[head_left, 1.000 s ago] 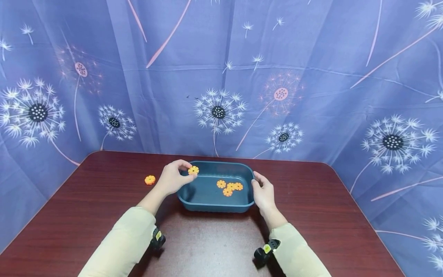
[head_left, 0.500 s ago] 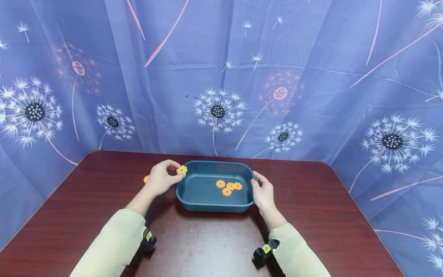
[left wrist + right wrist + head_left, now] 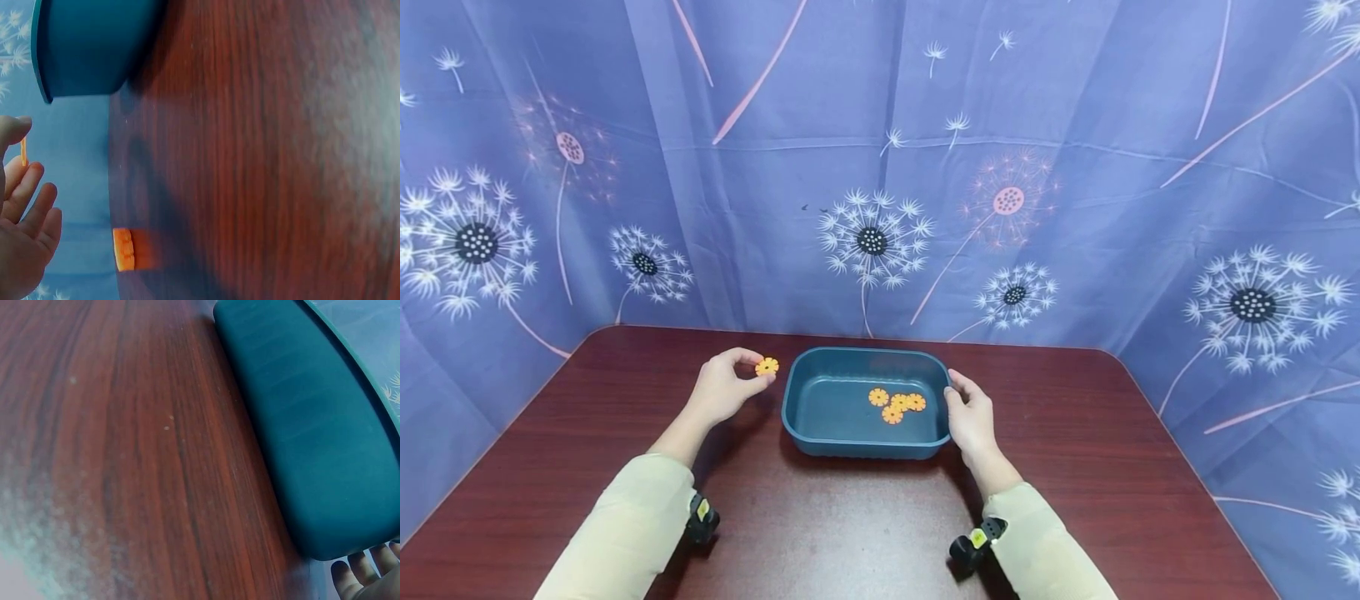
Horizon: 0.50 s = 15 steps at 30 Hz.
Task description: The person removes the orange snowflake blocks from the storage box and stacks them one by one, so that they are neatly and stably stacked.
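My left hand (image 3: pixel 718 390) pinches an orange flower-shaped plastic disc (image 3: pixel 767 367) between thumb and fingers, above the table just left of a dark teal basin (image 3: pixel 865 451). In the left wrist view the disc (image 3: pixel 24 152) appears edge-on, with the other fingers spread loosely. Inside the basin, toward its right side, lie several similar orange discs (image 3: pixel 878 397). At the basin's right end my right hand (image 3: pixel 972 421) holds the rim. Its fingertips (image 3: pixel 340 570) meet the outer wall in the right wrist view.
A small stack of orange discs (image 3: pixel 124 249) sits on the dark red wooden table (image 3: pixel 850 525), hidden behind the left hand in the head view. Blue curtain cloth (image 3: pixel 760 208) with dandelion prints hangs behind the table. Both forearms carry black wrist cameras.
My left hand has moved left with the pinched disc, from over the basin to outside its left rim. It now covers the discs on the table. The right hand and basin stay put.
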Motion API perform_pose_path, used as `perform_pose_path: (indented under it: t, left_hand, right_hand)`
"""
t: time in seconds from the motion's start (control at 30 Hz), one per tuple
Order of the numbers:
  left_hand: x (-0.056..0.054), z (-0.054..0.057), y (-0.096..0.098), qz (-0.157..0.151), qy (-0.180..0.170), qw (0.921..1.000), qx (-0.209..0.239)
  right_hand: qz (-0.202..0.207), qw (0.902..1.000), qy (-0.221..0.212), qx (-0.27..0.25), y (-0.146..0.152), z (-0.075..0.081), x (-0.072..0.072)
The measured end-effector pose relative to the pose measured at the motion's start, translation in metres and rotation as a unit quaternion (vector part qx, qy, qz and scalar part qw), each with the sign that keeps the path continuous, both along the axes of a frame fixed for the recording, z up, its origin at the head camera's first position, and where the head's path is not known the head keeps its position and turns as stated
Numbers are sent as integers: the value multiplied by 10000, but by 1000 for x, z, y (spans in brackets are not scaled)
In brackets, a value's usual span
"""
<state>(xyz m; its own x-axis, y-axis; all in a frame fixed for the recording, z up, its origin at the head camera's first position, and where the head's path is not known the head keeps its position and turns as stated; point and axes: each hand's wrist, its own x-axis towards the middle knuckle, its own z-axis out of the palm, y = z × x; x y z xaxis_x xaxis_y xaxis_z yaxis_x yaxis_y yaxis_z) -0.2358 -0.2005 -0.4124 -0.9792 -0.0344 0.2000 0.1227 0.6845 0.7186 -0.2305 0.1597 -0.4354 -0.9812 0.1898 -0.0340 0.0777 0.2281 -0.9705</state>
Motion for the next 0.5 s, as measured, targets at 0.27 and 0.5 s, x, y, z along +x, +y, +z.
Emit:
perform_pose_path:
  t: [0.27, 0.5]
  left_hand:
    - [4, 1, -16, 240, 30, 9995, -219]
    - [7, 0, -28, 603, -202, 9972, -394]
  right_hand:
    - [-36, 10000, -41, 20, 0, -1, -2]
    - [-72, 10000, -18, 40, 1, -1, -1]
